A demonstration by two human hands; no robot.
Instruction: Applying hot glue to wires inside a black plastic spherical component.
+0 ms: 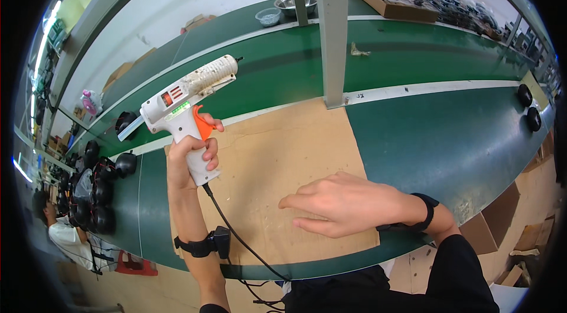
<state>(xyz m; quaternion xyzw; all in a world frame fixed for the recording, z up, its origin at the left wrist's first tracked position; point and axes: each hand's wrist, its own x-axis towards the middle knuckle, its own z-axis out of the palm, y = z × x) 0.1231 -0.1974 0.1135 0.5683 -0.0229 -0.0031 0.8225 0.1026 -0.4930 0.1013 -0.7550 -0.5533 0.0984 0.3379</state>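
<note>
My left hand [198, 150] is wrapped round the grip of a white hot glue gun [189, 85], with a finger at its orange trigger. The gun is raised above the bench, its nozzle pointing up to the right. A pale glue stick [130, 128] juts from its back end, and a black cord runs from the grip down to the bench's near edge. Over a flat brown cardboard sheet [277, 136] is my right hand [336, 204], palm down, fingers extended to the left and nothing visible in it. Whether it touches the sheet I cannot tell.
Round black parts [97, 195] cluster at the left end of the bench, with two more [528, 106] at the far right. A grey post [332, 35] stands behind the cardboard. Beyond it, a green conveyor belt [271, 56] crosses; a box of black parts [396, 3] sits farther back. A person [68, 236] is at far left.
</note>
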